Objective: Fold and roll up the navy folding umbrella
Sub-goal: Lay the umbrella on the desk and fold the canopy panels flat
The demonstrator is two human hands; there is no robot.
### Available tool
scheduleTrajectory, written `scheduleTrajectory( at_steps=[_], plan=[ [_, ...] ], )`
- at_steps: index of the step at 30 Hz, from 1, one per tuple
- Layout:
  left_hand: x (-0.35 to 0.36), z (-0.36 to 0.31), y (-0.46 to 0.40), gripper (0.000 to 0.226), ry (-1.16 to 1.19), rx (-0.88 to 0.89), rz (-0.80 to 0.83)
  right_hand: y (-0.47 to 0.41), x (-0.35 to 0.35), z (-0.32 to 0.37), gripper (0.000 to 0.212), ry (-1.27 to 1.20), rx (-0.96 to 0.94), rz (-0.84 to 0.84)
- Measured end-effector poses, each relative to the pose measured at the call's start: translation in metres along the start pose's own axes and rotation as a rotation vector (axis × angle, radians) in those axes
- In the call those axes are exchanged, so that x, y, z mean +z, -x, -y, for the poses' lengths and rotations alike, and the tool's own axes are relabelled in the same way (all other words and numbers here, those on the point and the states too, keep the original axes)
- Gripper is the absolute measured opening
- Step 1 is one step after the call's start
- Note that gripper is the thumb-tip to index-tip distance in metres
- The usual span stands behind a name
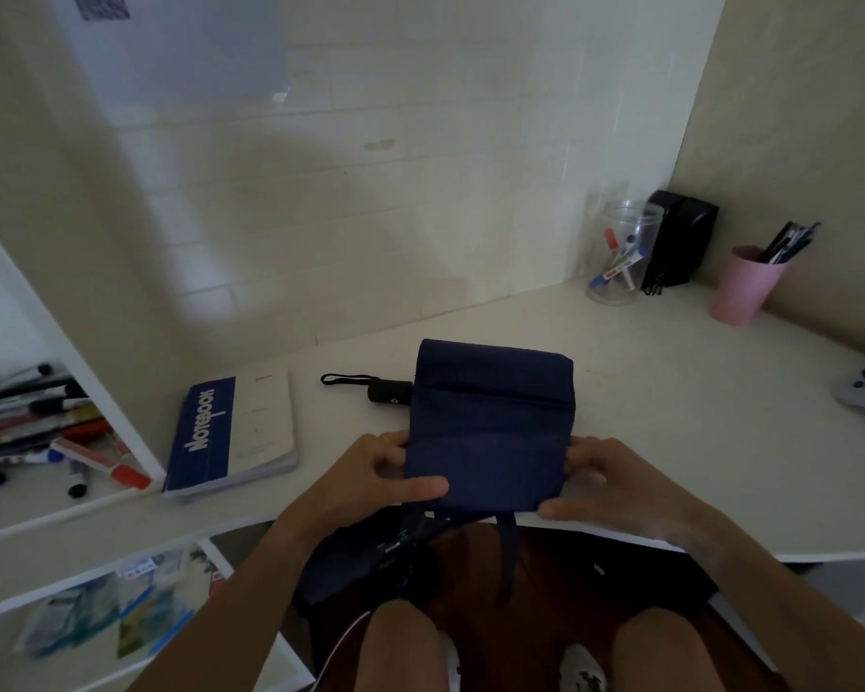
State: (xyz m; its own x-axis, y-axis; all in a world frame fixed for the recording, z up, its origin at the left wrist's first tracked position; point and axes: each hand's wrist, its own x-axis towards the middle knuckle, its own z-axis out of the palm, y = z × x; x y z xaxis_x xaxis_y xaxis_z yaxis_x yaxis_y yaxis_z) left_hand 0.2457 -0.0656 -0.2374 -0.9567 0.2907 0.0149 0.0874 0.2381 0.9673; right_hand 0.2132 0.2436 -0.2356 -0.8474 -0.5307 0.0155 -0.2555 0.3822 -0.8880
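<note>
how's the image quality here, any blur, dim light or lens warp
Head view: dim overall, so the navy umbrella canopy reads nearly black with faint folds; wide-angle warp bends the desk edge and shelf; corners go soft, with the papers at lower left smeared; a broad soft shadow falls on the tiled wall.

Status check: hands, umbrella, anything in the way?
Left hand and right hand pinch the umbrella fabric's near corners. Canopy folded flat on desk, not rolled. Notebook left, clear of it.

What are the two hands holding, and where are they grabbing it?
The navy umbrella: the left hand pinches the folded canopy's left edge, the right hand its right edge, near the desk's front.
</note>
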Motion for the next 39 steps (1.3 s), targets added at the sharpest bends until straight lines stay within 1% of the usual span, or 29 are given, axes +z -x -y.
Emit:
scheduleTrajectory(
  at_steps=[1,2,4,6,8,11,14,15,17,19,20,21,22,23,24,25,26,27,28,29,31,33,35,36,37,39],
  plan=[
    [0.001,0.001,-0.001,0.015,0.009,-0.014,-0.020,-0.001,0.000,0.000,0.014,-0.041,0.012,-0.033],
    [0.003,-0.002,-0.002,0.011,0.030,-0.035,-0.050,-0.003,-0.001,0.002,0.018,-0.102,0.025,-0.091],
    [0.005,-0.004,-0.011,0.023,-0.003,-0.043,-0.154,-0.011,-0.005,0.006,0.030,-0.212,0.048,-0.224],
    [0.004,-0.011,-0.022,0.020,-0.099,0.003,-0.279,-0.023,-0.005,0.013,0.037,-0.209,0.049,-0.297],
    [0.002,-0.021,-0.035,0.018,-0.130,0.072,-0.330,-0.036,-0.008,0.022,0.039,-0.183,0.041,-0.364],
    [-0.004,-0.041,-0.052,0.027,-0.028,0.124,-0.324,-0.057,-0.019,0.036,0.026,-0.283,0.048,-0.475],
    [-0.007,-0.052,-0.061,0.034,0.048,0.148,-0.269,-0.072,-0.025,0.043,0.028,-0.316,0.057,-0.573],
    [-0.007,-0.050,-0.062,0.037,0.073,0.149,-0.238,-0.073,-0.024,0.044,0.027,-0.314,0.054,-0.567],
    [-0.008,-0.045,-0.062,0.050,0.070,0.127,-0.185,-0.073,-0.021,0.043,0.029,-0.365,0.060,-0.497],
    [-0.009,-0.038,-0.062,0.070,-0.086,0.087,-0.212,-0.074,-0.019,0.035,0.047,-0.389,0.083,-0.452],
    [-0.008,-0.033,-0.061,0.081,-0.191,0.060,-0.284,-0.076,-0.019,0.030,0.057,-0.379,0.101,-0.452],
    [-0.005,-0.027,-0.061,0.088,-0.306,0.065,-0.398,-0.077,-0.019,0.027,0.063,-0.374,0.119,-0.462],
    [-0.001,-0.020,-0.060,0.091,-0.430,0.127,-0.528,-0.079,-0.020,0.023,0.067,-0.368,0.131,-0.477],
    [0.006,-0.012,-0.058,0.086,-0.575,0.254,-0.643,-0.082,-0.020,0.021,0.067,-0.366,0.141,-0.497],
    [0.013,-0.008,-0.055,0.076,-0.735,0.411,-0.700,-0.085,-0.020,0.020,0.065,-0.363,0.151,-0.522],
    [0.020,-0.005,-0.052,0.066,-0.895,0.557,-0.674,-0.089,-0.021,0.019,0.061,-0.361,0.158,-0.554],
    [0.026,-0.003,-0.051,0.056,-1.038,0.669,-0.579,-0.094,-0.022,0.020,0.055,-0.346,0.165,-0.589],
    [0.029,0.000,-0.051,0.048,-1.146,0.738,-0.451,-0.101,-0.024,0.020,0.049,-0.320,0.166,-0.622],
    [0.029,0.002,-0.053,0.045,-1.219,0.758,-0.323,-0.108,-0.026,0.020,0.046,-0.291,0.170,-0.650],
    [0.028,0.004,-0.055,0.047,-1.264,0.740,-0.216,-0.115,-0.028,0.020,0.046,-0.278,0.179,-0.668],
    [0.024,0.009,-0.057,0.053,-1.295,0.662,-0.092,-0.124,-0.034,0.023,0.058,-0.303,0.232,-0.643],
    [0.022,0.013,-0.054,0.046,-1.250,0.632,-0.042,-0.124,-0.039,0.025,0.082,-0.355,0.291,-0.550],
    [0.020,0.016,-0.050,0.035,-1.232,0.616,-0.048,-0.117,-0.043,0.023,0.099,-0.338,0.295,-0.431],
    [0.020,0.016,-0.050,0.031,-1.230,0.610,-0.071,-0.113,-0.044,0.022,0.103,-0.310,0.276,-0.381],
    [0.022,0.016,-0.050,0.030,-1.223,0.604,-0.096,-0.109,-0.046,0.019,0.101,-0.288,0.253,-0.351],
    [0.030,0.016,-0.054,0.037,-1.213,0.569,-0.130,-0.108,-0.048,0.013,0.091,-0.289,0.211,-0.352]
  ],
)
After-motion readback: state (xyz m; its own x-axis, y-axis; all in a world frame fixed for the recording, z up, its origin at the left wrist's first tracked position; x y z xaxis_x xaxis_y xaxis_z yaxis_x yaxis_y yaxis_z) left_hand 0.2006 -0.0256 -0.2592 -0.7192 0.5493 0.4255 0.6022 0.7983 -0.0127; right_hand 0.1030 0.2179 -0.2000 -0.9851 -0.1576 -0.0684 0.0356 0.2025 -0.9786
